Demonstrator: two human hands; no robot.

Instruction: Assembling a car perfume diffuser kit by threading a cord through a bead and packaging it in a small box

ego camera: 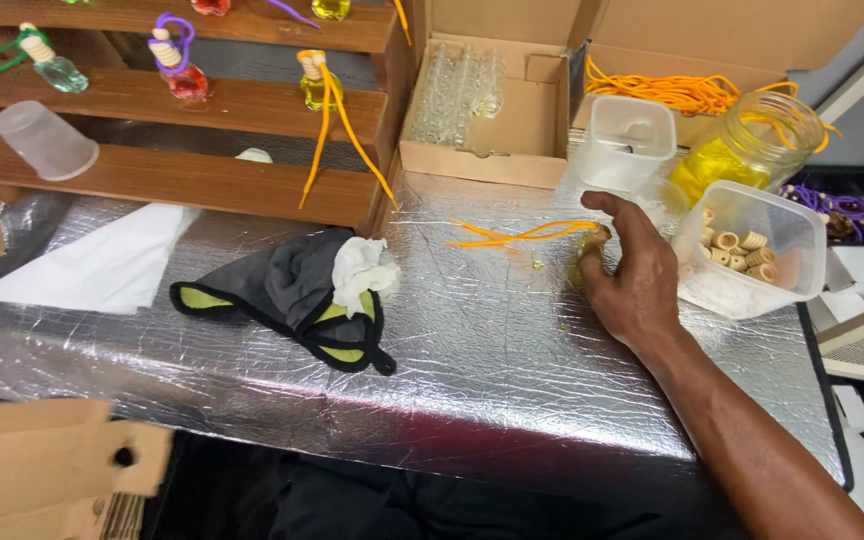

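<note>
A: Fingers first. Right hand (632,275) curls around a small bottle (592,250) on the foil table (492,360); thumb and fingers close on it, though the bottle is mostly hidden behind them.

B: And the cord?

A: Orange cord (522,235) runs left from the bottle's top, lying slack on the foil. Looks like the capping or stringing step, judged from the cord already attached.

B: Left hand?

A: Not in view.

B: What's around?

A: Just right of the hand, a tub (752,250) of wooden caps; behind it a jar (752,145) of yellow liquid and an empty cup (627,140). Further left, a dark cloth (282,290) with a white rag on it, well apart. Finished bottles stand on the wooden shelf (182,180).

B: Next move needs?

A: Steady upright grip, so nothing spills; yellow drops already sit near the cord.
</note>
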